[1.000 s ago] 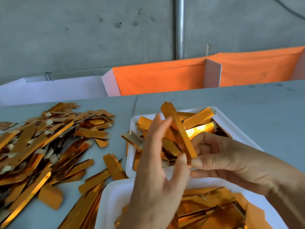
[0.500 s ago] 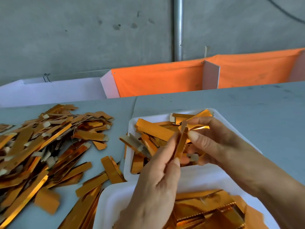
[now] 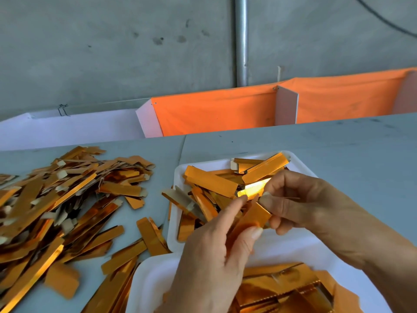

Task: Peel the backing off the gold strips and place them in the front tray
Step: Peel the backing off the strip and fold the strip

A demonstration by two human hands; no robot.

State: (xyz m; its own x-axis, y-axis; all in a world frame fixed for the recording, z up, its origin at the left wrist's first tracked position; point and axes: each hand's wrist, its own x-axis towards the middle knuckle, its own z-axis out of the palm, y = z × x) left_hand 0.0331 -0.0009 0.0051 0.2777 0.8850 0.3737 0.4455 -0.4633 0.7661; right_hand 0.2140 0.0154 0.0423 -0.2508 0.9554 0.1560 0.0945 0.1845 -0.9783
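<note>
Strip [image 3: 252, 216] of gold foil, its lower end hidden behind the left hand [image 3: 209, 263], sits pinched between that hand's thumb and fingers and the right hand [image 3: 291, 199]'s fingertips, above the white tray [image 3: 178, 177] heaped with strips, the pile [image 3: 56, 199] lying to the left.

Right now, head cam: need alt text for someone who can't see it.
Two bare hands, left hand and right hand, pinch one gold strip between them above a white tray of gold strips on a grey table. A loose pile of strips lies to the left; a second white tray sits nearest the camera.
</note>
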